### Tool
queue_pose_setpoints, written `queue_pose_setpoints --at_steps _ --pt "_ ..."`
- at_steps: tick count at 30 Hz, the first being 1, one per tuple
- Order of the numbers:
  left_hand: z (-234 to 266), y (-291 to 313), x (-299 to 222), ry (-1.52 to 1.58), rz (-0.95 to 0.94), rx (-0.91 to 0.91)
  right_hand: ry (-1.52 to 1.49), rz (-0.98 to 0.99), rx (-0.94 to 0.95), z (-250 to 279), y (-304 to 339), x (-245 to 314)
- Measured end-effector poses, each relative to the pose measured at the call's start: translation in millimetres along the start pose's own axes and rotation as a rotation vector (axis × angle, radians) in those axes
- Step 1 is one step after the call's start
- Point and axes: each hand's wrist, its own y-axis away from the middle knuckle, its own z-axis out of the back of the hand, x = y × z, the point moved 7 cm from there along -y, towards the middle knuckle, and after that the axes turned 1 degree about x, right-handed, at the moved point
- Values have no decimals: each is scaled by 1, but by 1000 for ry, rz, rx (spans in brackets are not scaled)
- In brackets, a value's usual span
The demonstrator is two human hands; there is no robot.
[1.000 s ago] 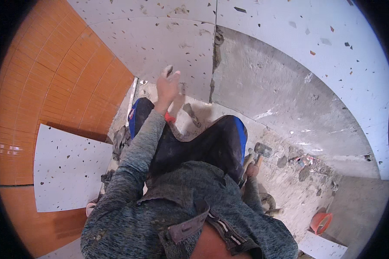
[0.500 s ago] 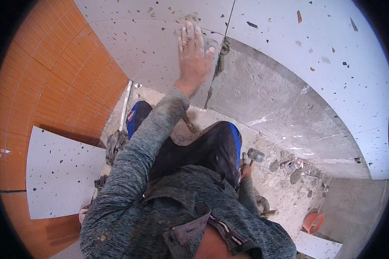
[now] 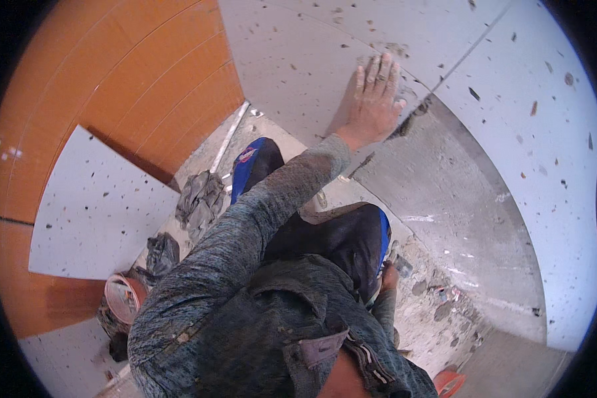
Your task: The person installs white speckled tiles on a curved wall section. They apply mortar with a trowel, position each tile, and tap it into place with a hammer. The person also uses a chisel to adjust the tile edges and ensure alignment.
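The head-worn fisheye camera is looking steeply down, the mottled grey fabric shirt [image 3: 252,325] lying nearest at six o'clock. A flat orange tiled wall [image 3: 132,86] is bending at ten, a speckled white panel [image 3: 517,119] at two.

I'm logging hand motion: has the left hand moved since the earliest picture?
Yes: judged against the lower speckled panel, the left hand has moved up and right, nearer the bare grey wall.
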Motion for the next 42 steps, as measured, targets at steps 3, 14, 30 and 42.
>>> queue_pose_setpoints --at_steps 3,14,30,42 --pt "10 6 5 125 36 9 100 104 -10 4 -14 -4" --pt "37 65 107 140 307 108 -348 -38 177 -10 -86 -35" --pt "57 251 368 84 968 281 -178 144 99 -54 -24 100" --pt "-40 315 442 154 920 380 -196 168 160 -123 71 181"
